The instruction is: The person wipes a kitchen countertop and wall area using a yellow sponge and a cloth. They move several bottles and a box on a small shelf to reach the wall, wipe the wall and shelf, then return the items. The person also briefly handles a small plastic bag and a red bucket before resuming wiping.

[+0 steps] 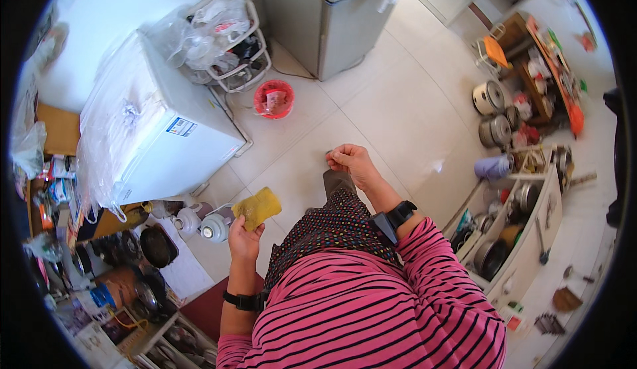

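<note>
My left hand (245, 239) grips a worn yellow cloth or sponge pad (261, 208) by its lower left corner, with the thumb on top. The pad hangs over the floor, stained dark near its middle. My right hand (352, 162) is in front of my legs with its fingers curled together, the thumb against the index finger. No object shows clearly in it; a tiny thing inside the pinch would be hidden. Both wrists wear black straps. Close to the left hand, two thermos flasks stand on the floor, a pale blue one (215, 227) and a pinkish one (187, 219).
A white chest freezer (184, 135) with plastic film stands at left. Behind it are a bag-filled rack (241, 65), a red bin (286, 110) and a grey refrigerator (298, 20). Pots fill an open cabinet (527, 249) at right. A cluttered stove counter (184, 274) lies lower left.
</note>
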### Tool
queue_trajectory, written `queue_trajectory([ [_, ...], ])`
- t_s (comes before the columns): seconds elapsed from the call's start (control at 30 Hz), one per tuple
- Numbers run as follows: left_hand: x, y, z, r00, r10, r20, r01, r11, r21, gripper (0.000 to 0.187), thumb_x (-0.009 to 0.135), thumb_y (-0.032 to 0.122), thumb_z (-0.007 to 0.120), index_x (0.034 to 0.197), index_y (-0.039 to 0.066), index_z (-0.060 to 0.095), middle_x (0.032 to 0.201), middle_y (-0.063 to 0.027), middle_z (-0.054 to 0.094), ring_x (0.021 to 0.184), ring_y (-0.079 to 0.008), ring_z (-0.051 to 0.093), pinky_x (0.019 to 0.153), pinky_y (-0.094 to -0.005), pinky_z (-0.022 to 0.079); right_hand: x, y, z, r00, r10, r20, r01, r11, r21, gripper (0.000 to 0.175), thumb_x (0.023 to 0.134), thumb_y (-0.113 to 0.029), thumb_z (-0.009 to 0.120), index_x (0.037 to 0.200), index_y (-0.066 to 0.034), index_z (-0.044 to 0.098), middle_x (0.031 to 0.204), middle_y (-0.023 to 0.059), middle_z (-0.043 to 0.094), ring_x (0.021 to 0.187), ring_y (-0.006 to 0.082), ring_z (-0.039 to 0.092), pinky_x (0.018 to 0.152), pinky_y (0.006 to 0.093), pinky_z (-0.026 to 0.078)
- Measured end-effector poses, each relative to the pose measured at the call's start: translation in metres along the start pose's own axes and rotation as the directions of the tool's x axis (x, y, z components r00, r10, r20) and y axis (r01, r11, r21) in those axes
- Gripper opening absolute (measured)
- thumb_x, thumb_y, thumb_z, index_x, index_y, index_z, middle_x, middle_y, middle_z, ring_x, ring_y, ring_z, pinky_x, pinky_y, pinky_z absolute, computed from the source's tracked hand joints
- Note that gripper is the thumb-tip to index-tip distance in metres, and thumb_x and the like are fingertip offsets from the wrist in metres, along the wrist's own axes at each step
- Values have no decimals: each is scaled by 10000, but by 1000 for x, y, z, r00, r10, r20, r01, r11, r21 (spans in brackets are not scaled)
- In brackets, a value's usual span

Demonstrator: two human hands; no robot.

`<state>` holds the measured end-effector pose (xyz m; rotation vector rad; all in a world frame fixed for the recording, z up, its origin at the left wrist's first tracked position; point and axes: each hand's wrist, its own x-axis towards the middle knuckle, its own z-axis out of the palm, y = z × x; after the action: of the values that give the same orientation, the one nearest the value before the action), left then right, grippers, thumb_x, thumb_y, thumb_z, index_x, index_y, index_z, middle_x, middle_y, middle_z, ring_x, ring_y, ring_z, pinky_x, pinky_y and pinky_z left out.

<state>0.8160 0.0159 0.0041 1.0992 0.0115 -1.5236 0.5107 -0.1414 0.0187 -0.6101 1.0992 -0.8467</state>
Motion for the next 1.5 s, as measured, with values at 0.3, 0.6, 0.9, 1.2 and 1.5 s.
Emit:
queue_trajectory([
  [0.3,55,5,22,942,67,-329,-142,967,-210,284,891,194,521,1144,65,531,1098,-64,614,951,-232,613,724,-378,524,223,-23,24,985,125,122,-52,877,-477,104,828,-83,624,824,20,639,788,83,661,664,120,607,600,239,504],
  [0.6,91,-12,70,856,54,-514,-229,931,-284,294,882,211,567,1121,41,541,1074,-92,614,916,-248,623,703,-382,543,418,5,43,993,67,99,35,628,-777,136,711,-163,673,676,-32,676,615,73,652,539,133,611,528,282,492],
  [0.9,110,-50,88,769,-24,-638,-273,891,-363,295,881,196,567,1124,32,533,1062,-103,613,908,-254,627,698,-388,546,521,60,46,999,33,4,-8,353,-936,130,731,-144,650,656,-45,687,569,46,634,507,118,591,505,272,471],
  [1.2,130,-72,96,767,-74,-637,-267,866,-422,305,882,192,550,1153,53,531,1101,-101,612,952,-263,624,731,-398,548,561,98,51,994,-31,-108,-101,176,-979,129,743,-178,649,701,-69,703,638,58,672,610,157,652,637,299,506],
  [1.5,149,-74,99,769,-70,-635,-268,867,-420,293,892,203,549,1150,64,542,1106,-87,617,962,-253,620,746,-389,541,565,95,63,995,-12,-96,-93,134,-987,140,800,-235,621,854,-163,728,905,116,689,874,292,660,776,393,524],
])
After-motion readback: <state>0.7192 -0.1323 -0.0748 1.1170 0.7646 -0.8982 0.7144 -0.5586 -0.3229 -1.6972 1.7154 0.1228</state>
